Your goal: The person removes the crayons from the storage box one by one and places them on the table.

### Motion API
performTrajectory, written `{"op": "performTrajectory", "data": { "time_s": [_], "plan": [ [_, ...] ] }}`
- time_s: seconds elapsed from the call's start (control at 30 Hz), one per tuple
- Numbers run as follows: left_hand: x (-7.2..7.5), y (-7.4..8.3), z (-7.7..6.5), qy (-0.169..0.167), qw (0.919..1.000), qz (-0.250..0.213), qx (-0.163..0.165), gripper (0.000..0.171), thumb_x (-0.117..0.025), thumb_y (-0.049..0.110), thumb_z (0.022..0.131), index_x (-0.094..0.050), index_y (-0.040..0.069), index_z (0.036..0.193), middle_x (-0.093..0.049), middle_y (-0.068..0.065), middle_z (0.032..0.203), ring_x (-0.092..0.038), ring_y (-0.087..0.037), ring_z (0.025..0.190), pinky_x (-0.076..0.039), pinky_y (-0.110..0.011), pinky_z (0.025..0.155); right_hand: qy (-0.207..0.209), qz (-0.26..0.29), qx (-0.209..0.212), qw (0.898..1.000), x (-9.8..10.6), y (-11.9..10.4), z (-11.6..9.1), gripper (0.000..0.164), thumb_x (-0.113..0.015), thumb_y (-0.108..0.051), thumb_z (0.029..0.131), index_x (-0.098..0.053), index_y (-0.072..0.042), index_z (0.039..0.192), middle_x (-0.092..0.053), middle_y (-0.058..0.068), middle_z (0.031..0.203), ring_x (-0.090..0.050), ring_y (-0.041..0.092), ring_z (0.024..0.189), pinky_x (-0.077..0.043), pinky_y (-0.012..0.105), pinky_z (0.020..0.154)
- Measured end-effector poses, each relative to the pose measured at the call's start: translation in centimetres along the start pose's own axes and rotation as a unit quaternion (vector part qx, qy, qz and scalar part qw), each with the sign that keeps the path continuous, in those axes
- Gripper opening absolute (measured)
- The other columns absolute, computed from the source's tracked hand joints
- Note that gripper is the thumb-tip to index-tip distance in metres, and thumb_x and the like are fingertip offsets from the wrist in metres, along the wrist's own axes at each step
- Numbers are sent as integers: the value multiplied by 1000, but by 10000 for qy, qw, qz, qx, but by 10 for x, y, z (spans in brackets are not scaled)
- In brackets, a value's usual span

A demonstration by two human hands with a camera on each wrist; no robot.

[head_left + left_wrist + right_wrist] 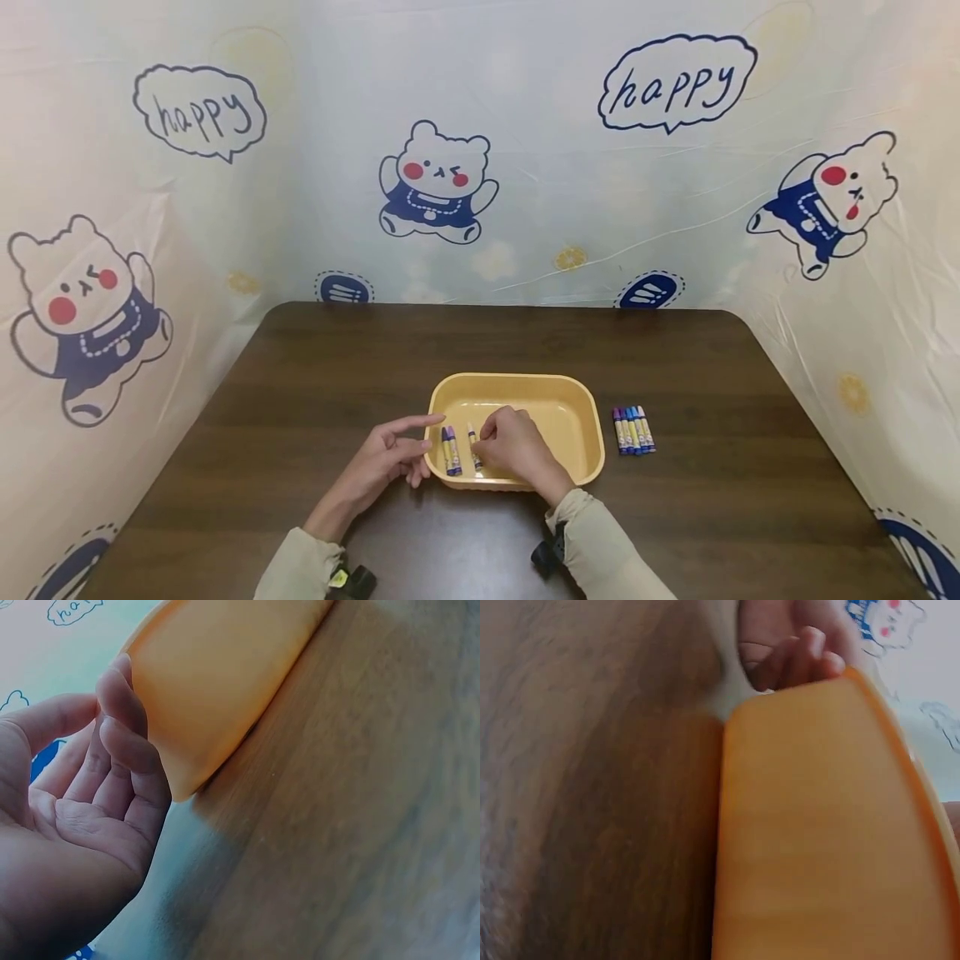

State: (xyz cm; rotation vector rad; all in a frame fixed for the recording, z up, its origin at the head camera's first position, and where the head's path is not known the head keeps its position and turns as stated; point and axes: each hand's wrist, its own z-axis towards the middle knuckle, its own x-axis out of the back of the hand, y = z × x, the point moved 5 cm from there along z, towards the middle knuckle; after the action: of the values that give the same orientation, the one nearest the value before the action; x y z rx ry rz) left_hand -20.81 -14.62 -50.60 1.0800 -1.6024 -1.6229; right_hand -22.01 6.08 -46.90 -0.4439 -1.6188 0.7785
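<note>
A yellow tray point(555, 385) stands on the table. Inside it, over the left half, my right hand point(517, 446) pinches a crayon point(472, 435) with a pale tip, its fingertips partly hiding the crayon. Two more crayons point(452, 451), one dark-tipped and one pinkish purple, lie side by side near the tray's left wall. At that left rim rests my left hand point(386, 458), index finger straight across the edge and the other fingers loosely bent outside. The left wrist view shows this hand point(97, 780) against the tray's outer wall point(217, 682).
Right of the tray, several crayons point(633, 430) lie in a row on the dark brown table point(697, 517). A pale printed curtain point(540, 192) encloses the table's back and sides. The tray's front wall point(817, 817) fills much of the right wrist view.
</note>
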Motion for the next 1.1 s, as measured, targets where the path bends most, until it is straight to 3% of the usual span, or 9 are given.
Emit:
{"op": "performTrajectory", "data": {
  "time_s": [0.2,0.5,0.7,0.9,1.1],
  "plan": [
    [-1,0,2,48,10000,-40,35,50,-61,15,99,-47,-5,143,-67,-7,70,-61,-15,56,-51,-25,53,64,-561,-358,9978,-3,0,-2,30,-84,-23,75,-59,-13,62,-54,-3,60,-49,15,54,-37,28,48],
    [-6,-6,3,5,9998,-157,75,50,-61,14,99,-47,-6,143,-68,-7,70,-61,-15,56,-51,-25,53,-59,-745,-73,9972,0,4,-5,29,-70,0,70,-49,-13,55,-34,-8,52,-34,10,47,-24,25,43],
    [-6,-4,3,-2,9999,-125,39,49,-60,14,99,-47,-6,143,-68,-7,70,-61,-15,56,-51,-25,53,-51,-741,105,9972,0,3,-5,15,-72,1,72,-64,-12,71,-53,-4,66,-47,14,59,-38,25,51],
    [-5,-1,3,10,10000,-95,-11,49,-60,14,99,-47,-6,142,-67,-7,69,-61,-14,56,-51,-25,53,195,-780,479,9956,2,-1,-5,15,-74,0,74,-66,-12,68,-55,-5,65,-49,12,59,-41,26,52],
    [-4,1,1,68,9999,-68,35,49,-61,14,99,-48,-4,143,-67,-6,69,-61,-15,57,-50,-24,53,95,-34,598,9982,2,-2,-1,6,-78,-5,80,-75,-9,76,-64,-6,66,-55,6,61,-47,23,56]
  ]
}}
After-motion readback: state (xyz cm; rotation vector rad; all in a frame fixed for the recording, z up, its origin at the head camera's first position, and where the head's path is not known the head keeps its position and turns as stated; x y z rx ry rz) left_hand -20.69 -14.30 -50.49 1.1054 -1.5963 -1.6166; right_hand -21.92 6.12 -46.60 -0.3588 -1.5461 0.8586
